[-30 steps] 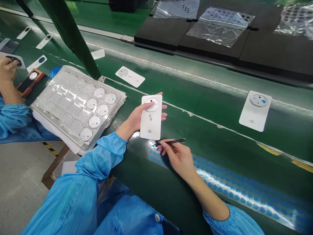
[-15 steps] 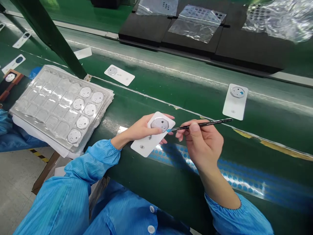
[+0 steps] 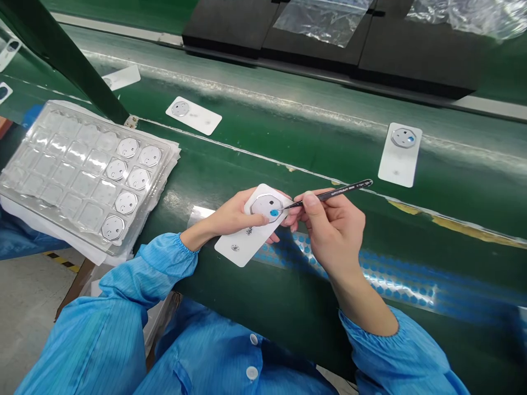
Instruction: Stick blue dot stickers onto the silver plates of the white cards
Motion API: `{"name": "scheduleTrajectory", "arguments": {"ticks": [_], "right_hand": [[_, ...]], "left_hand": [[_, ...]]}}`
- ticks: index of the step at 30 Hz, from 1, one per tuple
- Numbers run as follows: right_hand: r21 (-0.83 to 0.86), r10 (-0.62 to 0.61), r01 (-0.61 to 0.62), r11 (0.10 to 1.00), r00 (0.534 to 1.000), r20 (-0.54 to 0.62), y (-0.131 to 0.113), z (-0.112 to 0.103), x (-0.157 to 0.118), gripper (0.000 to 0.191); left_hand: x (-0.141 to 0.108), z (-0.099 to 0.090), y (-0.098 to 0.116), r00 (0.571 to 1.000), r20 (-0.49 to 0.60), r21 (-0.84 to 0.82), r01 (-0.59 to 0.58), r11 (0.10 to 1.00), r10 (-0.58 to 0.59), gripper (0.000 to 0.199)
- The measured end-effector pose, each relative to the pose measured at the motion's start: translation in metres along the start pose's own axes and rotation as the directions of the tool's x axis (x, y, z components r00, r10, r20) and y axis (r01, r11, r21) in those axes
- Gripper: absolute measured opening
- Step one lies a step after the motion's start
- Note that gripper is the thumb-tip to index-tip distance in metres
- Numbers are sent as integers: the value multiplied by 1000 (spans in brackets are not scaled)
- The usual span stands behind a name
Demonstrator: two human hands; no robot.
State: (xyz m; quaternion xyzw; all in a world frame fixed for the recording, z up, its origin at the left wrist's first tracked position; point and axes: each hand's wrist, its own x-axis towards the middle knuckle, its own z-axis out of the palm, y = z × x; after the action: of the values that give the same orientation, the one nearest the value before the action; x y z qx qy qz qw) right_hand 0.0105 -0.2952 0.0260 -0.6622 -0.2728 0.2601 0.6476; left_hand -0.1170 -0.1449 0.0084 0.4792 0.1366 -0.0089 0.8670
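My left hand grips a white rectangular panel, thumb on its face and fingers behind. Set into the panel's upper end is a silver octagonal plate with small dark holes. A round blue sticker lies on that plate's lower right. In my right hand is a pair of black tweezers, pinched between thumb and fingers. Their tip touches or nearly touches the blue sticker. Below my hands a clear sheet with rows of blue stickers lies on the green surface.
On the left is a clear plastic tray holding several silver discs. Another white panel, with a blue sticker, lies on the green belt; a further panel lies farther left. A green post slants near the tray. Black blocks stand behind.
My right hand and the tweezers have moved left, bringing the blue sticker from the panel's edge onto the octagonal plate. The whole view has also shifted slightly.
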Motion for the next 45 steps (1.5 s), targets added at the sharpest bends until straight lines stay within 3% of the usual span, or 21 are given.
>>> {"name": "scheduleTrajectory", "arguments": {"ticks": [11, 24, 45], "right_hand": [[44, -53, 53, 998, 999, -3, 5, 1, -2, 26], [9, -67, 67, 998, 997, -26, 6, 2, -1, 31], [8, -105, 105, 994, 994, -36, 6, 3, -1, 30]], "left_hand": [[3, -7, -6, 997, 68, -2, -24, 1000, 24, 55], [2, -4, -2, 997, 45, 51, -72, 996, 70, 51], [2, -1, -3, 998, 23, 13, -55, 998, 55, 50]]}}
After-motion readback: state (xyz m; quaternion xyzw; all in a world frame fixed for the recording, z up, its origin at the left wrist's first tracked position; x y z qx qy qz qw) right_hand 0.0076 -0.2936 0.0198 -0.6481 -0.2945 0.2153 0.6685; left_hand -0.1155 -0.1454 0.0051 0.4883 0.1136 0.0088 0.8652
